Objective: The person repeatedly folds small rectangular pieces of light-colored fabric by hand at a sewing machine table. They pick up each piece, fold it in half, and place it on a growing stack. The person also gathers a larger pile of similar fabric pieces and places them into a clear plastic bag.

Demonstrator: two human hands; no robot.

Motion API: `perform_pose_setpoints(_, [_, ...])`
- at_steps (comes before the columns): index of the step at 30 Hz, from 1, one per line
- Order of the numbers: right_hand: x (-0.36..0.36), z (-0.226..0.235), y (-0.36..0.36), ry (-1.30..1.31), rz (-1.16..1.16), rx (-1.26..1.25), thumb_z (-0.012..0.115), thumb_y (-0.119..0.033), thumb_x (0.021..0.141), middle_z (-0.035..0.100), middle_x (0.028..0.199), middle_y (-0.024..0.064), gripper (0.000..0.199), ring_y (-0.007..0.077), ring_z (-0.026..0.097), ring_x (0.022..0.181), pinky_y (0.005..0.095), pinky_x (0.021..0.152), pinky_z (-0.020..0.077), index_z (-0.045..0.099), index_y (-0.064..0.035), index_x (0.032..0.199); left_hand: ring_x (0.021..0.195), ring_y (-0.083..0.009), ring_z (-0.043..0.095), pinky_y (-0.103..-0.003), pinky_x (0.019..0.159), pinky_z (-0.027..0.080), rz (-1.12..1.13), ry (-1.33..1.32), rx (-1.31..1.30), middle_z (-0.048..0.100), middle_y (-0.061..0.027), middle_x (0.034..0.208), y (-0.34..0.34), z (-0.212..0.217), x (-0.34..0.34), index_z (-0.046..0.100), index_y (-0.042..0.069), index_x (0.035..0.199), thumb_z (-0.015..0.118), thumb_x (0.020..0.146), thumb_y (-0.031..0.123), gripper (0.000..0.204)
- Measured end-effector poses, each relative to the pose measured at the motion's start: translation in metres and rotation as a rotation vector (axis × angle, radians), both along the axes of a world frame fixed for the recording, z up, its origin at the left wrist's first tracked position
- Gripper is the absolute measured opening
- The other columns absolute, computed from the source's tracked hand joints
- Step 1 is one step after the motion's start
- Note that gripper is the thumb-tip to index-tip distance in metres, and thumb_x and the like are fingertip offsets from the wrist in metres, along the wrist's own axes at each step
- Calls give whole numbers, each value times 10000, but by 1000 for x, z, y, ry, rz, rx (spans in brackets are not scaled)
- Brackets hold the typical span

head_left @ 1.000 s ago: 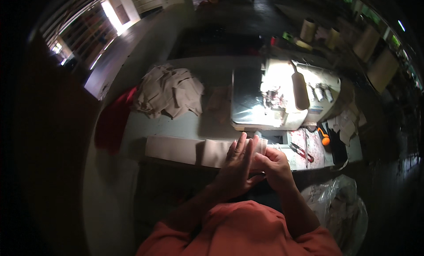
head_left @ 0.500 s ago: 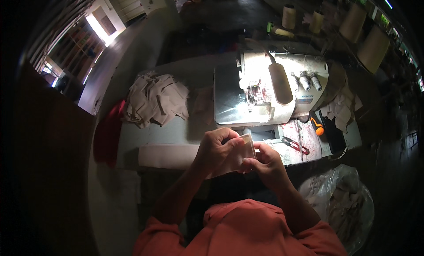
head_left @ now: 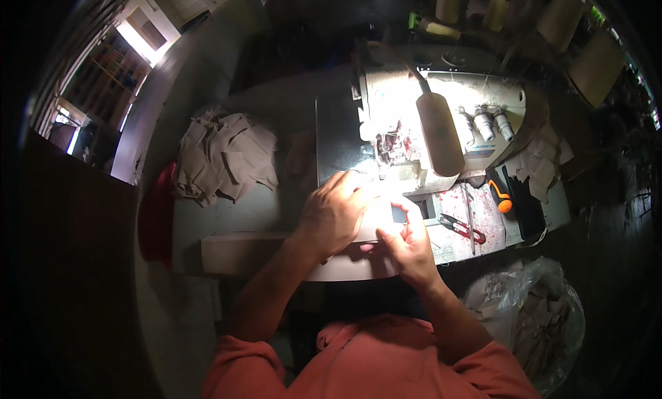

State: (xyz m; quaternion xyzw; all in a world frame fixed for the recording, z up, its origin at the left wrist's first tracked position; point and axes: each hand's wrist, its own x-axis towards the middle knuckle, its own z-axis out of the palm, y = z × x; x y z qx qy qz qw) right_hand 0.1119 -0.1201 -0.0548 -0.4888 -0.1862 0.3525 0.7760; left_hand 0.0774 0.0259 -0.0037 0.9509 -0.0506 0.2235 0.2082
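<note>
Dim workshop, with one bright lamp over a pale desk (head_left: 207, 223) and a sewing machine (head_left: 441, 123). A small pale cloth piece (head_left: 383, 216) lies just in front of the machine's needle — under the left hand (head_left: 334, 216), fingers pressed flat on it. The right hand (head_left: 407, 244) pinches its near edge — both hands are touching it.

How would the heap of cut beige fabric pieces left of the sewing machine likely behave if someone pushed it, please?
The heap of fabric pieces would probably slump and scatter, since the pieces lie loosely overlapped. Each looks thin and creased, so likely floppy and light. Rolling seems unlikely; the pieces lie flat on the table.
</note>
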Motion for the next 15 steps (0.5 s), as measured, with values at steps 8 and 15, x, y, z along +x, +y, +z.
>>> perform_pose_setpoints(8, [13,4,8,-86,-99,-113,477,8,825,568,901,118,185,157,581,678,274,640,513,505,48,1003,708,-272,516,-346,638,427,44,-23,-113,513,-101,740,15,-10,24,544,25,815,547,655,10,160])
perform_pose_setpoints(15, [20,3,14,-126,-132,-131,474,-10,833,578,904,118,200,158,586,688,257,630,507,519,56,1017,809,-320,527,-382,752,426,39,-210,79,528,-179,835,4,-7,15,535,-37,833,510,665,10,177])
